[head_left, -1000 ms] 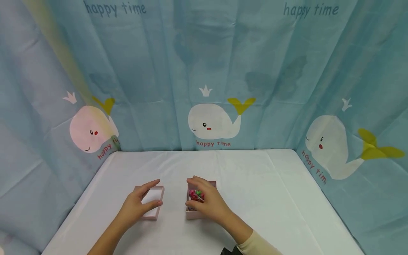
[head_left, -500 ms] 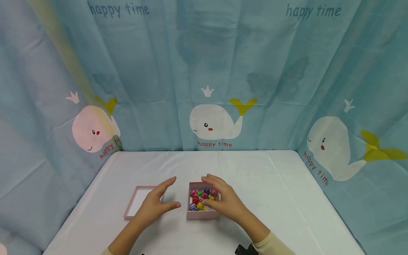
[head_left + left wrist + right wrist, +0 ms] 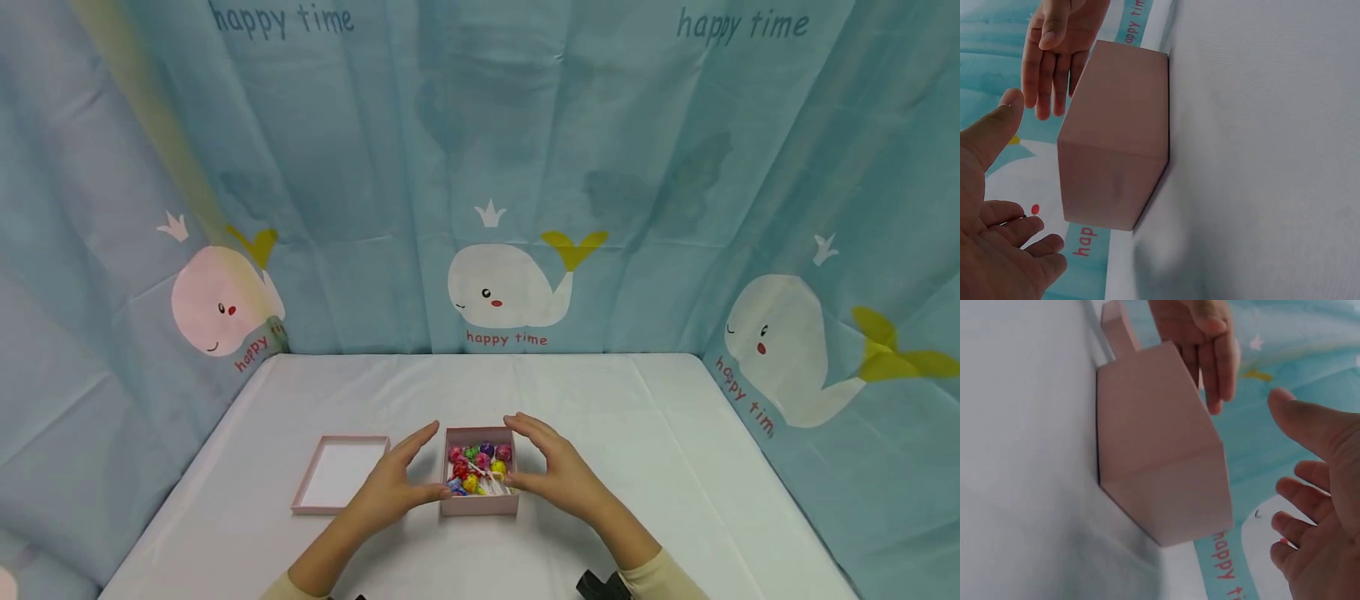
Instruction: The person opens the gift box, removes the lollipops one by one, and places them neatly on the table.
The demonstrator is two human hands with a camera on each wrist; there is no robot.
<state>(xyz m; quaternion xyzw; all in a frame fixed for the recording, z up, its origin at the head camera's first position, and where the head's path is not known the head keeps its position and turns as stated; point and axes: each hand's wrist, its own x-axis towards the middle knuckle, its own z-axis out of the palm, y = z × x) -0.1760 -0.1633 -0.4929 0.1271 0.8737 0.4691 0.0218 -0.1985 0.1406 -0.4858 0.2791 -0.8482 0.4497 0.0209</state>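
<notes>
A pink box (image 3: 480,507) stands uncovered on the white table, holding several colourful wrapped lollipops (image 3: 471,468) with white sticks. My left hand (image 3: 392,485) hovers at the box's left side, fingers spread and thumb near the front left corner. Across from it, my right hand (image 3: 561,477) is held at the right side in a similar curve, palm facing the box. Both wrist views show a gap between the near hand and the box walls (image 3: 1113,106). The lollipops are hidden in those views by the box walls (image 3: 1154,412).
A shallow pink-rimmed lid (image 3: 300,487) with a white inside lies face up left of the box, partly behind my left hand. White cloth (image 3: 637,442) covers the table. A blue curtain (image 3: 360,167) with printed whales hangs around the back and sides.
My left hand has moved right, from over the lid to beside the box. The right hand has drawn right from above the lollipops, uncovering them. Box and lid appear to stay put.
</notes>
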